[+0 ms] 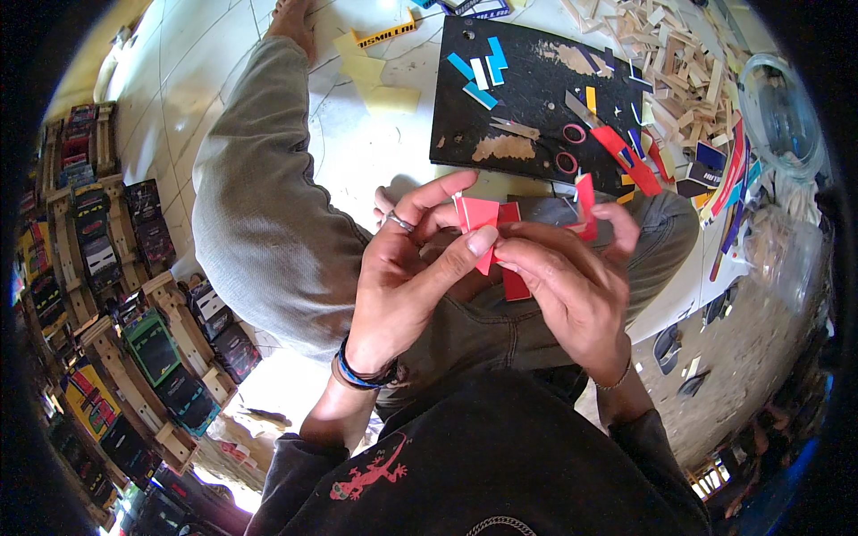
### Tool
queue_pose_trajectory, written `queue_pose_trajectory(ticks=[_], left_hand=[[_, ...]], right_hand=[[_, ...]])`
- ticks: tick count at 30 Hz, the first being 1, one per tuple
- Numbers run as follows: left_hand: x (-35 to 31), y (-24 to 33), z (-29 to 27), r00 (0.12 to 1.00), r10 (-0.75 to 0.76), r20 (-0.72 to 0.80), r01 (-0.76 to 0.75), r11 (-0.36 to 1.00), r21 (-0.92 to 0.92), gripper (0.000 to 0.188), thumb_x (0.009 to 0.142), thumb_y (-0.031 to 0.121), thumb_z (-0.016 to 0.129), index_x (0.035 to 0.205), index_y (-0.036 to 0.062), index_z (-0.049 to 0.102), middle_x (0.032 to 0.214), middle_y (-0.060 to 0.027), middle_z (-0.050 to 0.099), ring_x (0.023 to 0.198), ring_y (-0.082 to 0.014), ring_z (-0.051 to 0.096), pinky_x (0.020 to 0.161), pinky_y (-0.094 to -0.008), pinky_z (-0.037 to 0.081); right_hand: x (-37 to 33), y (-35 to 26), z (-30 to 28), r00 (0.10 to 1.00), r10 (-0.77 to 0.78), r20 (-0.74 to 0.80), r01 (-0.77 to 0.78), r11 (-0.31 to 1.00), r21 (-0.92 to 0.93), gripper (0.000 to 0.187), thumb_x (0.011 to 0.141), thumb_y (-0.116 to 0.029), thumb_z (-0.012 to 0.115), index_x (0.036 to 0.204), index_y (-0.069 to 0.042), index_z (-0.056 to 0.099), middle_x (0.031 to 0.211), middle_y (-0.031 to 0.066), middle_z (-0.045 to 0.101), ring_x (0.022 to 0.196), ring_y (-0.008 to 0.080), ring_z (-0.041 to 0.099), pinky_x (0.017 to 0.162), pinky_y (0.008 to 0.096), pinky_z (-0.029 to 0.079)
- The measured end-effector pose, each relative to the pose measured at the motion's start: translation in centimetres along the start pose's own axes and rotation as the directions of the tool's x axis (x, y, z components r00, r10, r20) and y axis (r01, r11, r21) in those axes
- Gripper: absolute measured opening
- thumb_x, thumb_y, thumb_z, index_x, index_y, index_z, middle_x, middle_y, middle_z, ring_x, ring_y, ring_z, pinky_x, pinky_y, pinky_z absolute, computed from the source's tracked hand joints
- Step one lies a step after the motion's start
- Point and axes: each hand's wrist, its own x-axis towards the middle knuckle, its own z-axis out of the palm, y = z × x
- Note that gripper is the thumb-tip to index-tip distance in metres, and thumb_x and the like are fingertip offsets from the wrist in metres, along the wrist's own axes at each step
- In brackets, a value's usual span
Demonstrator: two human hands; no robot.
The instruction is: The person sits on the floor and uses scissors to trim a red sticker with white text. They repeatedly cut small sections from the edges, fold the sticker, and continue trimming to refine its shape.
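Above my lap, my left hand (393, 286) pinches a small folded red piece (478, 213), thin and stiff like card or plastic sheet, with pale edges. Its thumb presses on the front face and the forefinger stretches out behind. Closed on the lower right part of the same piece are the thumb and fingertips of my right hand (572, 286). A narrow red strip (586, 201) stands up beside my right hand's fingers; whether it joins the held piece I cannot tell. More red material shows behind and below the fingers, partly hidden.
Ahead lies a worn black board (483, 80) with blue, white and red offcuts and pink-handled scissors (573, 133). Wooden pieces (688, 80) are heaped at the far right, near coiled clear tubing (782, 112). Wooden racks (130, 384) with dark, colourful items line the left.
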Motion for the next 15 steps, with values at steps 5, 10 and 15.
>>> queue_pose_trajectory(ticks=[5, 10, 15], left_hand=[[-0.08, -0.03, -0.05, 0.995, -0.102, -0.007, 0.102, 0.994, -0.047, 0.052, 0.094, 0.002, 0.068, 0.141, -0.0007, 0.046, 0.121, -0.0122, 0.069, 0.109, -0.0157, 0.066, 0.095, -0.0291, 0.054], [-0.11, -0.01, -0.2, 0.986, -0.163, -0.021, 0.161, 0.983, -0.087, 0.051, 0.092, 0.003, 0.071, 0.138, -0.0013, 0.049, 0.119, -0.0162, 0.071, 0.107, -0.0188, 0.067, 0.09, -0.0296, 0.052], [-0.03, -0.35, -0.26, 0.988, -0.149, -0.039, 0.146, 0.987, -0.073, 0.046, 0.094, 0.002, 0.069, 0.135, -0.0012, 0.049, 0.118, -0.0133, 0.071, 0.109, -0.0168, 0.067, 0.093, -0.0305, 0.057]], right_hand=[[-0.43, 0.49, -0.17, 0.996, -0.094, -0.015, 0.089, 0.98, -0.178, 0.025, 0.082, -0.013, 0.074, 0.105, -0.02, 0.078, 0.101, -0.0054, 0.074, 0.096, 0.0051, 0.067, 0.109, 0.0465, 0.026], [-0.58, 0.79, -0.13, 0.99, -0.14, -0.034, 0.131, 0.973, -0.189, 0.028, 0.078, -0.013, 0.074, 0.104, -0.022, 0.079, 0.098, -0.0073, 0.073, 0.093, 0.0036, 0.066, 0.109, 0.047, 0.026], [-0.84, 0.75, -0.18, 0.991, -0.13, -0.041, 0.118, 0.968, -0.223, 0.029, 0.077, -0.015, 0.075, 0.105, -0.021, 0.079, 0.1, -0.0075, 0.07, 0.096, 0.0049, 0.064, 0.107, 0.0463, 0.029]])
